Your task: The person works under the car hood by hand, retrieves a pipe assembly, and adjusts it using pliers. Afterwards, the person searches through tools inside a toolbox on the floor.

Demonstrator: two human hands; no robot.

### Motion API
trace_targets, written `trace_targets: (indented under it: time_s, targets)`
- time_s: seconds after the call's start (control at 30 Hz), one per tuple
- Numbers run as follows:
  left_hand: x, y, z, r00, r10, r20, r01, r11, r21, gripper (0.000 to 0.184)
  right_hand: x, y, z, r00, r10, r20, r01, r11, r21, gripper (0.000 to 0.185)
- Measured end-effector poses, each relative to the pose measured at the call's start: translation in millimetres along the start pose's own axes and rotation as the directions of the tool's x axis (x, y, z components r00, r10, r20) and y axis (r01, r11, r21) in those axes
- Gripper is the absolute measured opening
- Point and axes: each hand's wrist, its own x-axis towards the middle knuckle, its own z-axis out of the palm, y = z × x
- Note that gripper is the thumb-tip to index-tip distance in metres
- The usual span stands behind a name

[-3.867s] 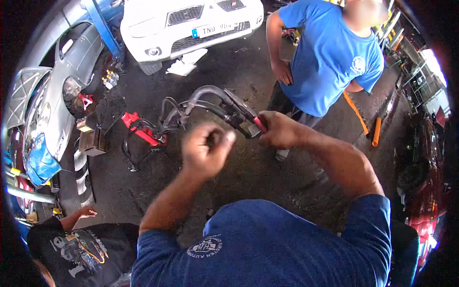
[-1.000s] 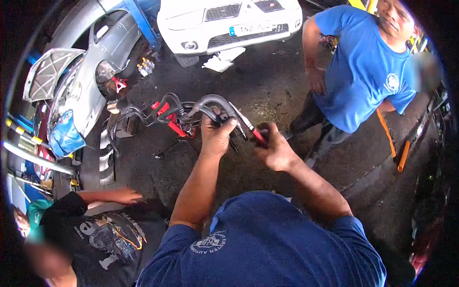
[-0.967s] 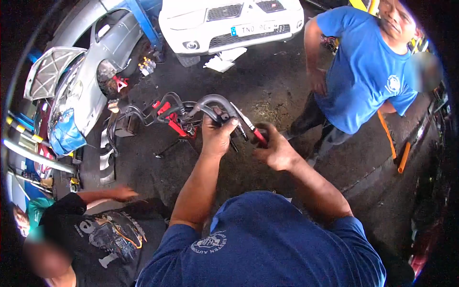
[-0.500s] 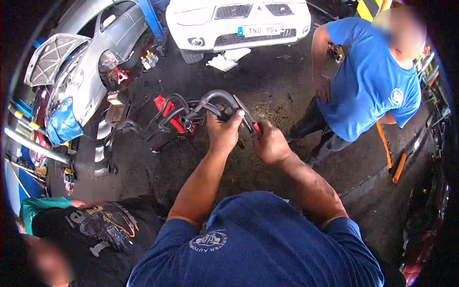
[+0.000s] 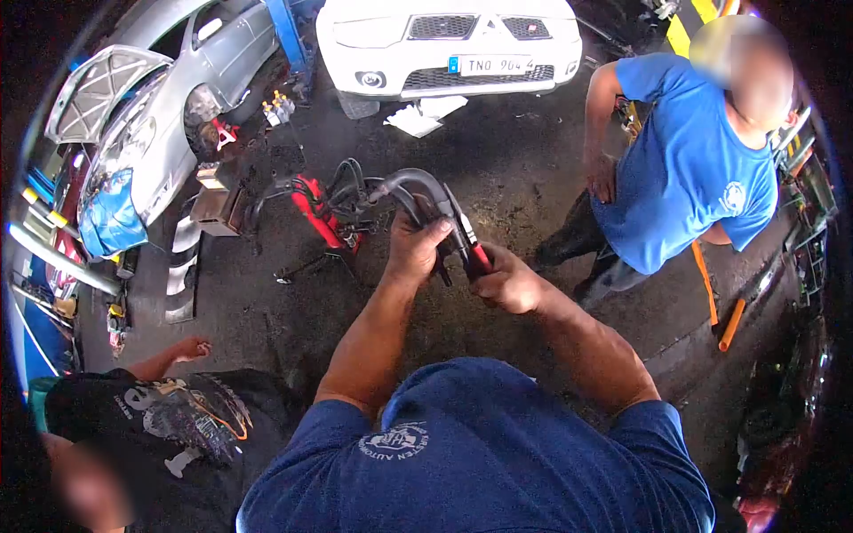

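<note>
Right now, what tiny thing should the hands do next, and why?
Perhaps the right hand, which grips the red-handled tool, should nudge it gently along the black hose: the two lie side by side, and the left hand holds the hose.

Left hand (image 5: 415,249) grips a dark hose (image 5: 414,178); right hand (image 5: 508,282), a red-handled tool (image 5: 480,259), type unclear.

Past the hands (image 5: 416,250) I see a dark, stained floor (image 5: 524,151) beneath a white car (image 5: 484,46); far left, a blue post (image 5: 290,40) and silver car (image 5: 158,147); rightward, an orange tube (image 5: 732,325).
</note>
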Motion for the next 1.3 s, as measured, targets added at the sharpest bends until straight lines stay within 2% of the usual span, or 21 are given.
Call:
trace_targets:
  time_s: [0.1, 0.13, 0.23, 0.3, 0.33, 0.43, 0.53, 0.63, 0.67, 0.73, 0.83, 0.87, 0.93, 0.97, 1.03, 1.17, 1.27, 1.3]
  targets:
    - [2.6, -3.0, -4.9, 0.993, -0.040, -0.108, 0.068, 0.961, 0.268, 0.025, 7.6, 5.8, 1.2, 0.988, 0.082, -0.134, -0.114, 0.961, -0.252, 0.036]
    - [5.0, -9.0, -4.0, 0.980, -0.036, -0.194, 0.074, 0.979, 0.191, 0.029, 15.0, 12.0, 1.0, 0.975, 0.079, -0.206, -0.147, 0.929, -0.340, 0.037]
    - [5.7, -3.8, 7.0, 0.968, 0.160, -0.195, -0.068, 0.910, 0.409, 0.030, 22.1, 6.1, 7.5, 0.920, 0.046, -0.389, -0.265, 0.806, -0.530, 0.041]
    - [6.9, -12.6, -0.1, 0.964, 0.130, -0.232, -0.046, 0.941, 0.335, 0.029, 29.4, 11.7, 8.2, 0.887, 0.000, -0.461, -0.341, 0.672, -0.657, 0.042]
    - [5.5, -11.5, -2.7, 0.964, 0.121, -0.236, -0.038, 0.943, 0.330, 0.028, 27.8, 6.7, 8.4, 0.906, 0.011, -0.424, -0.331, 0.641, -0.692, 0.039]
    - [1.8, -3.0, -11.3, 0.972, 0.022, -0.235, 0.041, 0.965, 0.260, 0.026, 20.9, 4.8, 3.3, 0.988, 0.065, -0.140, -0.109, 0.935, -0.338, 0.037]
    - [1.1, -3.4, -21.0, 0.985, -0.008, -0.170, 0.037, 0.985, 0.168, 0.025, 18.2, -8.9, 7.0, 0.990, 0.131, 0.044, -0.123, 0.982, -0.146, 0.030]
    - [-1.5, 6.1, -20.3, 0.990, -0.129, -0.055, 0.130, 0.991, 0.009, 0.022, 12.8, -13.6, 16.6, 0.990, 0.132, 0.054, -0.134, 0.990, 0.046, 0.029]
    - [-1.7, 5.5, -20.5, 0.988, -0.137, -0.077, 0.140, 0.989, 0.037, 0.021, 12.7, -12.8, 17.8, 0.988, 0.144, 0.049, -0.148, 0.986, 0.077, 0.029]
    - [-1.5, 1.5, -20.3, 0.981, -0.154, -0.120, 0.165, 0.982, 0.090, 0.019, 15.5, -3.4, 14.0, 0.979, 0.206, 0.008, -0.206, 0.978, 0.040, 0.033]
    - [4.5, -0.6, -18.5, 0.983, -0.071, -0.172, 0.147, 0.862, 0.485, 0.027, 29.6, 7.5, 11.1, 0.954, 0.197, -0.225, -0.277, 0.866, -0.417, 0.036]
    - [2.6, -3.6, -12.3, 0.981, 0.040, -0.188, 0.052, 0.886, 0.460, 0.019, 30.3, 9.5, 11.8, 0.947, 0.164, -0.275, -0.281, 0.840, -0.464, 0.032]
    - [2.1, -4.1, -11.6, 0.978, 0.048, -0.204, 0.061, 0.866, 0.496, 0.020, 30.5, 7.8, 15.1, 0.927, 0.088, -0.364, -0.292, 0.779, -0.555, 0.026]
    - [2.9, -3.7, -12.7, 0.976, 0.055, -0.210, 0.062, 0.855, 0.515, 0.021, 30.0, 8.0, 13.7, 0.951, 0.107, -0.289, -0.240, 0.847, -0.475, 0.026]
    - [1.3, -4.2, -21.3, 0.986, -0.017, -0.164, 0.079, 0.922, 0.379, 0.022, 27.7, 8.6, 9.1, 0.985, 0.117, -0.127, -0.150, 0.946, -0.287, 0.027]
    - [-2.4, 7.0, -28.8, 0.992, -0.116, -0.042, 0.118, 0.992, 0.045, 0.024, 20.5, -0.4, 9.8, 0.976, 0.194, 0.095, -0.193, 0.981, -0.016, 0.035]
    - [-1.3, 0.9, -40.2, 0.988, -0.152, -0.012, 0.153, 0.988, 0.024, 0.024, 17.7, -17.7, 16.4, 0.972, 0.200, 0.122, -0.198, 0.980, -0.026, 0.041]
    - [-1.8, 0.1, -40.9, 0.984, -0.166, -0.063, 0.167, 0.986, 0.023, 0.023, 20.8, -1.1, 10.6, 0.982, 0.162, 0.096, -0.155, 0.985, -0.069, 0.043]
